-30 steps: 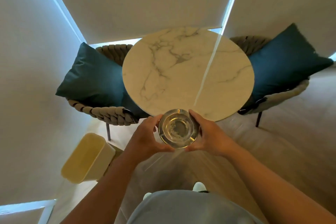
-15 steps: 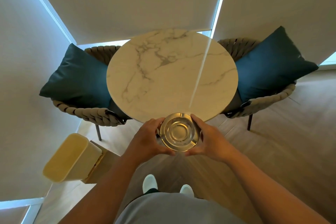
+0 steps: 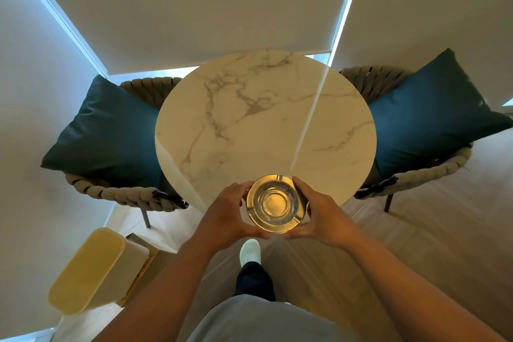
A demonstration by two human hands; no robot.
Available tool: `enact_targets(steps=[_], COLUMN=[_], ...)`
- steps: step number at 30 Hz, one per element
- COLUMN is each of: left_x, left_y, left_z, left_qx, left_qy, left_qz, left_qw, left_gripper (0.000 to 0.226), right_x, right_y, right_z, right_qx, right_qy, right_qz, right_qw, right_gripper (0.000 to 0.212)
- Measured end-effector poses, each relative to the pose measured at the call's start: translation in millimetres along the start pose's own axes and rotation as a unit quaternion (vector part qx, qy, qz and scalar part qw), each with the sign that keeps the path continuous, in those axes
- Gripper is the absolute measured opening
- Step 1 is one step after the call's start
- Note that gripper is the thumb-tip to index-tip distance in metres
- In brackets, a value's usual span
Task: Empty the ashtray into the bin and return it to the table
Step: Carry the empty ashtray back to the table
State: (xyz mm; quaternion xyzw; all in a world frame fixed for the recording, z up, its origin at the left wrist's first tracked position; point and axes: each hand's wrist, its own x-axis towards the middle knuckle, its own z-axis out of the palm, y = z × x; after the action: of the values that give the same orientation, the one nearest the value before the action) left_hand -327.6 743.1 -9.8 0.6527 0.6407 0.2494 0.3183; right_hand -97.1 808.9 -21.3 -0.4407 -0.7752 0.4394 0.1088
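Observation:
A round clear glass ashtray [image 3: 276, 203] with nothing visible inside it is held level in front of me, over the near edge of the round marble table [image 3: 263, 125]. My left hand [image 3: 229, 212] grips its left rim and my right hand [image 3: 323, 214] grips its right rim. Whether it touches the tabletop I cannot tell. The cream bin [image 3: 91, 272] stands on the floor at the lower left, well apart from both hands.
Two woven chairs with dark teal cushions [image 3: 108, 130] [image 3: 427, 122] flank the table left and right. Drawn blinds hang behind it. My white shoe [image 3: 249, 251] steps on the wooden floor just below the ashtray.
I have stepped closer to the table: it and the ashtray sit more central in view, one foot has come forward, and the ashtray is a little farther over the table's edge.

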Motion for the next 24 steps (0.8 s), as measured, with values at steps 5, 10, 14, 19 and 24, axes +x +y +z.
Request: enact_targets(steps=[5,10,14,19,24], left_x=[69.1,140.4,193.3,247.3,289.7], left_y=[-24.6,-48.6,-70.3,-96.4,-119.7], left_z=[-20.7,-36.8,-40.1,-31.1,-12.5], left_qx=[0.007,0.015,0.025,0.026,0.043], left_qy=[-0.007,-0.019,-0.025,-0.022,-0.018], left_qz=[-0.005,-0.004,-0.009,-0.042,-0.082], left_qw=[1.0,1.0,0.999,0.999,0.996], left_gripper=[0.1,0.1,0.102,0.104,0.104], right_x=[68.5,136.6,188.4,251.6,306.1], right_y=[8.6,20.3,32.6,61.3,92.5], right_z=[-18.0,-32.5,-43.3,-48.6,-50.8], right_qx=[-0.014,-0.011,-0.015,-0.053,-0.105], right_qy=[0.008,0.009,0.018,-0.004,-0.037], right_qz=[0.007,0.027,0.037,0.073,0.076], right_qw=[1.0,1.0,0.999,0.996,0.991], right_gripper=[0.126,0.124,0.118,0.126,0.135])
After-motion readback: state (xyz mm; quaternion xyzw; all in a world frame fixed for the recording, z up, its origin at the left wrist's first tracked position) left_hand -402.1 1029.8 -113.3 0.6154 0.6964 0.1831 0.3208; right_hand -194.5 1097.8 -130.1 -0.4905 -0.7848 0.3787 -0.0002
